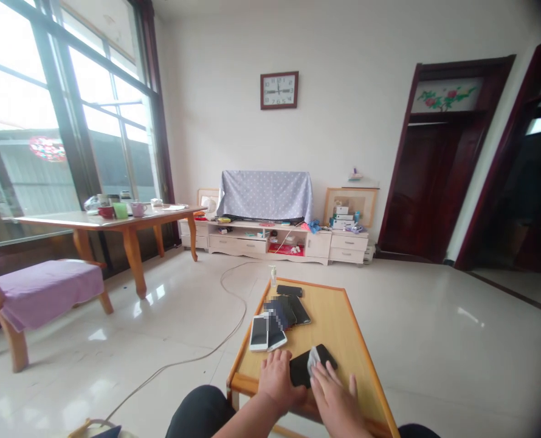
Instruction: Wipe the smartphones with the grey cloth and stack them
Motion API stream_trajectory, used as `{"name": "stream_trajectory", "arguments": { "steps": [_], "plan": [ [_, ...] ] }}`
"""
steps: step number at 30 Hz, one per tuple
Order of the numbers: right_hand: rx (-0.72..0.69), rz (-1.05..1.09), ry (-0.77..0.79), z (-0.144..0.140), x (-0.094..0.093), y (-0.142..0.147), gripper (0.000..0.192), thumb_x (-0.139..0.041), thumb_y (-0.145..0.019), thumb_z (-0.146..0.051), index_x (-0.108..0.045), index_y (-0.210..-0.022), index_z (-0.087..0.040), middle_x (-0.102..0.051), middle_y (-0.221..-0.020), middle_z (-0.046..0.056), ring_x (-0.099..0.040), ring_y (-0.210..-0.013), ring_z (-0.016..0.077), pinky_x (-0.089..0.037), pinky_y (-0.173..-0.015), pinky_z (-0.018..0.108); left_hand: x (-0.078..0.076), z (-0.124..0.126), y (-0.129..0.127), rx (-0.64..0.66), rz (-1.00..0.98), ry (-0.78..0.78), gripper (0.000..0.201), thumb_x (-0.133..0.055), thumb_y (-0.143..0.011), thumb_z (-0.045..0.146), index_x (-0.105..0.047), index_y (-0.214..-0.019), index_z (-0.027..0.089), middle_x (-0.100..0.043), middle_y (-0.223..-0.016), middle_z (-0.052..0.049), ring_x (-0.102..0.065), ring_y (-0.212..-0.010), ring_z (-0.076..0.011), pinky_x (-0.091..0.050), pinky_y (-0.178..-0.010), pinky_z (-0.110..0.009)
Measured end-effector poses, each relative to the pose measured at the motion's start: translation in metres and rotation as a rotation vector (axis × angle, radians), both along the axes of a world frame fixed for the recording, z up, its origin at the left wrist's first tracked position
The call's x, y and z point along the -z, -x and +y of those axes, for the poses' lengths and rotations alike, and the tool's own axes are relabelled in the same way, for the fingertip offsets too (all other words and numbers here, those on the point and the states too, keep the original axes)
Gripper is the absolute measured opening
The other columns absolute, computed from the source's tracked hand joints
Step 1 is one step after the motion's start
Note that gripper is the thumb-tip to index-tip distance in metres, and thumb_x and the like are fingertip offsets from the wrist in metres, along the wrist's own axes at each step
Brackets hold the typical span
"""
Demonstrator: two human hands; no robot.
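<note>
A black smartphone lies on the near part of the small wooden table. My left hand grips its left end, thumb along the near edge. Under the fingers of my right hand a crumpled whitish cloth is pressed against the screen; whether it is cloth or tissue is hard to tell. Just beyond my left hand lie a white smartphone and another white-edged phone, partly overlapping. Farther up are dark phones in a pile, part of it blurred, and a single black phone.
A small pump bottle stands at the table's far left corner. A cable runs across the tiled floor on the left. Beyond are a dining table with cups, a chair and a low white cabinet.
</note>
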State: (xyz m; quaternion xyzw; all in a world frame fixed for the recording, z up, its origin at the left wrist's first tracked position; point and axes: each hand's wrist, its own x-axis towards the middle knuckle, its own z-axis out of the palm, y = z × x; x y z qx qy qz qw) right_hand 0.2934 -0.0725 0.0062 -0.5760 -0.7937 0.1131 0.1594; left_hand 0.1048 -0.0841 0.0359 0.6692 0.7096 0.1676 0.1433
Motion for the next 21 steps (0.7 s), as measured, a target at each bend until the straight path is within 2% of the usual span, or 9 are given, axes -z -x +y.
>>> {"name": "stream_trajectory", "arguments": {
  "steps": [4, 7, 10, 15, 18, 21],
  "plan": [
    [-0.018, 0.021, 0.027, -0.006, 0.015, 0.006, 0.049, -0.026, -0.099, -0.051, -0.051, -0.141, -0.044, -0.046, -0.15, -0.002, -0.033, -0.145, 0.031, -0.005, -0.115, 0.07, -0.014, 0.01, -0.006, -0.015, 0.038, 0.165, 0.076, -0.073, -0.052, 0.052, -0.058, -0.12, 0.022, -0.051, -0.135, -0.014, -0.042, -0.13, -0.0382, -0.035, -0.107, -0.05],
    [-0.031, 0.001, 0.012, -0.005, 0.024, 0.004, 0.05, -0.027, -0.098, -0.052, -0.049, -0.142, -0.044, -0.046, -0.15, -0.002, -0.032, -0.145, 0.0317, -0.006, -0.114, 0.072, -0.019, 0.016, -0.01, -0.022, 0.034, 0.193, 0.09, -0.077, -0.043, 0.058, -0.057, -0.122, 0.019, -0.047, -0.138, -0.017, -0.038, -0.133, -0.0405, -0.035, -0.109, -0.049],
    [-0.033, -0.029, 0.018, -0.001, 0.03, 0.0, 0.052, -0.027, -0.097, -0.053, -0.049, -0.143, -0.044, -0.045, -0.151, -0.001, -0.032, -0.145, 0.0317, -0.008, -0.114, 0.071, -0.018, 0.018, -0.012, -0.02, 0.023, 0.205, 0.101, -0.078, -0.041, 0.056, -0.05, -0.131, 0.019, -0.045, -0.141, -0.018, -0.037, -0.135, -0.0413, -0.034, -0.11, -0.05],
    [0.093, -0.025, -0.032, 0.016, 0.034, -0.013, 0.054, -0.028, -0.096, -0.05, -0.052, -0.142, -0.036, -0.045, -0.152, 0.003, -0.034, -0.145, 0.0307, -0.018, -0.114, 0.068, -0.012, 0.016, -0.016, -0.024, -0.028, 0.162, 0.104, -0.081, -0.04, 0.043, -0.044, -0.134, 0.019, -0.049, -0.136, -0.018, -0.045, -0.128, -0.0408, -0.036, -0.108, -0.051],
    [0.1, -0.003, -0.078, 0.032, 0.037, -0.025, 0.054, -0.031, -0.094, -0.041, -0.056, -0.139, -0.025, -0.051, -0.147, 0.009, -0.045, -0.138, 0.0274, -0.034, -0.111, 0.051, -0.009, 0.016, -0.016, -0.009, -0.061, 0.139, 0.097, -0.082, -0.044, 0.039, -0.044, -0.131, 0.021, -0.055, -0.131, -0.015, -0.051, -0.122, -0.0358, -0.041, -0.103, -0.045],
    [0.103, 0.041, -0.099, 0.042, 0.04, -0.035, 0.046, -0.033, -0.093, -0.038, -0.068, -0.12, -0.023, -0.065, -0.13, 0.011, -0.06, -0.12, 0.0261, -0.045, -0.099, 0.04, -0.009, 0.017, -0.014, 0.009, -0.096, 0.108, 0.069, -0.076, -0.057, 0.034, -0.05, -0.12, 0.025, -0.06, -0.123, -0.009, -0.057, -0.112, -0.0277, -0.047, -0.092, -0.036]
  ]
}}
